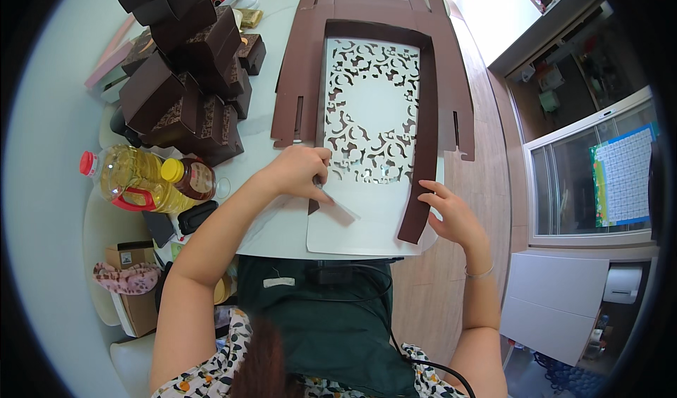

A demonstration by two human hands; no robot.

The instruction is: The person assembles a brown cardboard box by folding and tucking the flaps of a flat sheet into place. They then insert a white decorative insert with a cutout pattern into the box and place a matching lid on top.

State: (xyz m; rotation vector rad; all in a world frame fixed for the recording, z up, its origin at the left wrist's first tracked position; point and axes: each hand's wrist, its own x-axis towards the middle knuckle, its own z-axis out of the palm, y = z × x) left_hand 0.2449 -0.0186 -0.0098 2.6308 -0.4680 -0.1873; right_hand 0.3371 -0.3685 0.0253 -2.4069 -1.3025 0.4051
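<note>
A brown cardboard box blank [455, 95] lies spread on the table in front of me, its inner flaps standing up. In its middle is a white panel [371, 102] with a cut-out scroll pattern. My left hand [300, 172] is closed at the panel's left edge, its fingers curled and pinching a thin, pale, translucent strip [344, 211]. On the other side, my right hand [451, 215] has its fingers apart, the fingertips touching the outer side of a long brown flap [416, 215]. White sheet [331, 236] shows between the hands.
Stacked dark brown boxes [180, 102] stand at the left. Nearer are a large yellow oil bottle [134, 176] and a smaller yellow-capped bottle [190, 176]. A black cable [388, 313] crosses my dark green apron [310, 348]. Wooden floor [479, 200] lies right of the table.
</note>
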